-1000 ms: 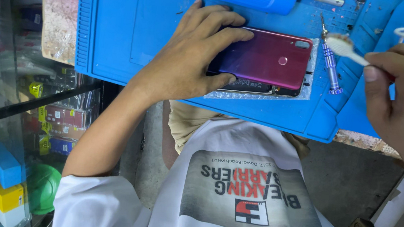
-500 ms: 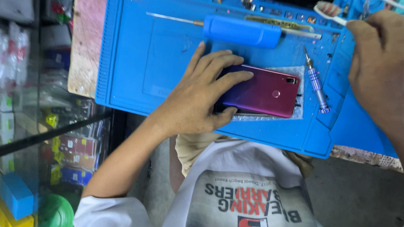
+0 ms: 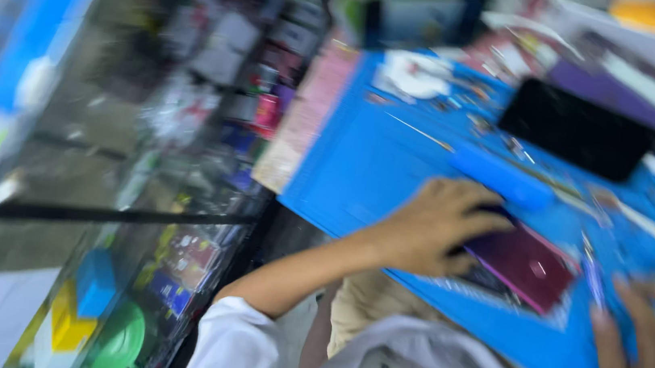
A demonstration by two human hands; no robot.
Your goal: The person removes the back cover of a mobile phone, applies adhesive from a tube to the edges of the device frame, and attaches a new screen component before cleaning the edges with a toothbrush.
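- The left hand (image 3: pixel 432 227) lies palm down over the near end of a purplish-red phone (image 3: pixel 526 266), its grip spread flat across the phone's back, fingertips toward 3 o'clock.
- The phone lies back up on a blue work mat (image 3: pixel 370 164) on the counter, at about 4 o'clock from the frame's centre.
- The right hand (image 3: pixel 649 364) sits at the 4 o'clock corner, on the mat's near edge; the picture is too blurred to tell whether its grip is spread or closed on anything.
- A blue bar-shaped tool (image 3: pixel 503 176) lies just beyond the left hand, toward 1 o'clock.
- A black slab-like device (image 3: pixel 576 129) rests farther off, at 2 o'clock.
- A glass display case (image 3: pixel 114 283) of small coloured goods fills the 8 o'clock side.
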